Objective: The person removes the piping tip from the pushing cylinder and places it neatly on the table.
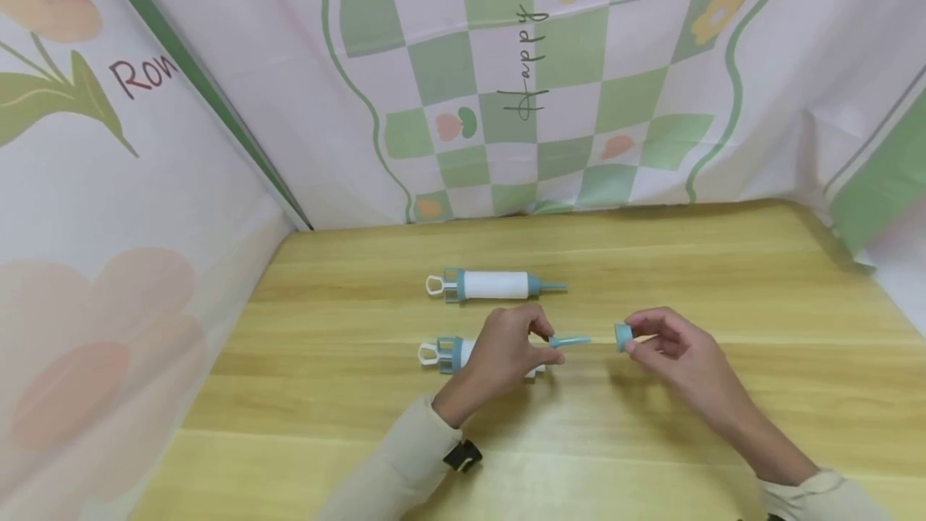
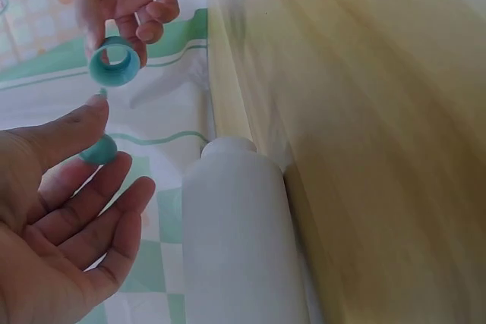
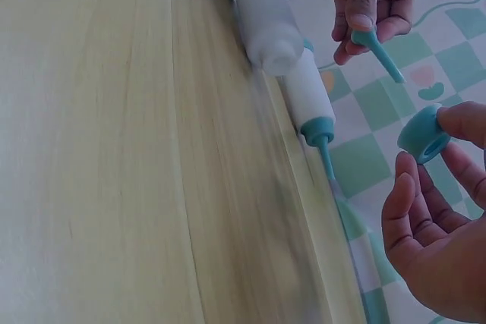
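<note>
My left hand (image 1: 506,350) pinches a teal nozzle (image 1: 571,341) between thumb and fingers, its thin tip pointing right. Facing it across a small gap, my right hand (image 1: 676,352) holds a teal ring-shaped cap (image 1: 623,337) by its edge; the left wrist view shows the cap's open hole (image 2: 115,64). Under the left hand lies a white tube with a teal plunger end (image 1: 450,354), partly hidden by that hand. In the left wrist view the tube (image 2: 239,240) ends in a bare white neck.
A second white tube (image 1: 496,285), with its teal cap and nozzle on, lies farther back, parallel to the first. Both rest on a wooden table (image 1: 325,392). Patterned cloth (image 1: 506,143) hangs along the table's back edge, with more cloth (image 1: 145,264) at the left.
</note>
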`<state>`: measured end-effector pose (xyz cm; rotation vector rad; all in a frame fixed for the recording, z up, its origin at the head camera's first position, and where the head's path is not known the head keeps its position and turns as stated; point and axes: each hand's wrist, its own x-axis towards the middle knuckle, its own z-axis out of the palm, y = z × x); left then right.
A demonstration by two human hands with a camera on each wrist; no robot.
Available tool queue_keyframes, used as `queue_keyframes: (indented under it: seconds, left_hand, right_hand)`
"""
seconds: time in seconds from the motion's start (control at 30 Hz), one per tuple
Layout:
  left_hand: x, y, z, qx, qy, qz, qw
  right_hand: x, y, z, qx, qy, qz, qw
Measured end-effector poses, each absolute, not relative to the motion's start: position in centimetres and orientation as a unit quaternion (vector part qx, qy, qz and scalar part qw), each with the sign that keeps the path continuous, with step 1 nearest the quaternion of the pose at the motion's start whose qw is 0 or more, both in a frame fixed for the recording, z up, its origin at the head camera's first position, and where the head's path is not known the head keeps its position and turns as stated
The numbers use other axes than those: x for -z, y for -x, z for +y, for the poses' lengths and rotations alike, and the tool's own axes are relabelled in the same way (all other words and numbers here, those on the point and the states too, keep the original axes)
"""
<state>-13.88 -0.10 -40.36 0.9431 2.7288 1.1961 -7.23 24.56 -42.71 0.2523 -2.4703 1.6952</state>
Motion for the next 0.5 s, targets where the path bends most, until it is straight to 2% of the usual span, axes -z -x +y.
queue_keyframes:
  seconds: [0.2, 0.5]
  left_hand:
    - [40.4, 14.2, 1.0, -0.362, -0.292, 0.885, 0.027]
    - [41.0, 14.3, 1.9, -0.307, -0.316, 0.898, -0.008]
  right_hand:
    - [42.9, 7.2, 25.2, -0.552, -0.077, -0.828, 0.058]
    - [42.9, 7.4, 25.6, -0.517, -0.072, -0.851, 0.058]
